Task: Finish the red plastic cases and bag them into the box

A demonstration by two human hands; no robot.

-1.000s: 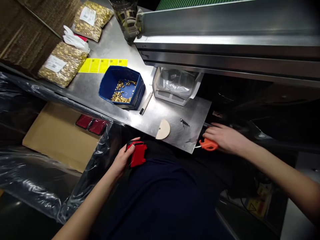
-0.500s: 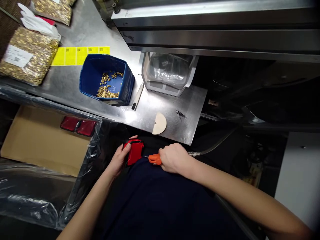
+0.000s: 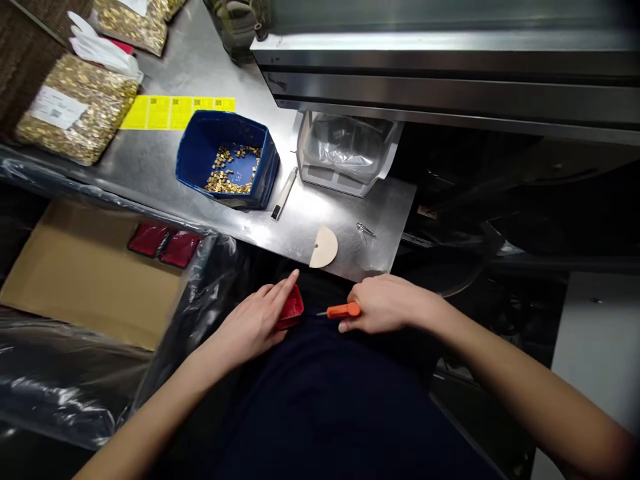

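Note:
Over my lap, my left hand (image 3: 257,319) is closed around a red plastic part (image 3: 295,308) with a dark edge. Its hollow side shows, while the rest lies hidden under my fingers. My right hand (image 3: 377,304) grips an orange air blow gun (image 3: 345,311) whose thin metal nozzle points left at the red part, a short gap away. Two similar red parts, one of them this red piece (image 3: 181,248), lie on brown cardboard (image 3: 90,273) in a plastic-lined box to my left.
A blue bin (image 3: 270,170) with small brass pieces, a knife-like tool (image 3: 285,193), a grey bin (image 3: 335,180) with clear bags, a beige half-disc (image 3: 325,248) and nail clippers (image 3: 365,230) are on the metal table. Bags of brass pieces (image 3: 80,107) lie farther left. A metal frame (image 3: 425,93) overhangs.
My left hand has turned the red part over and now covers more of it. My right hand has drawn the blow gun a little to the right and turned it.

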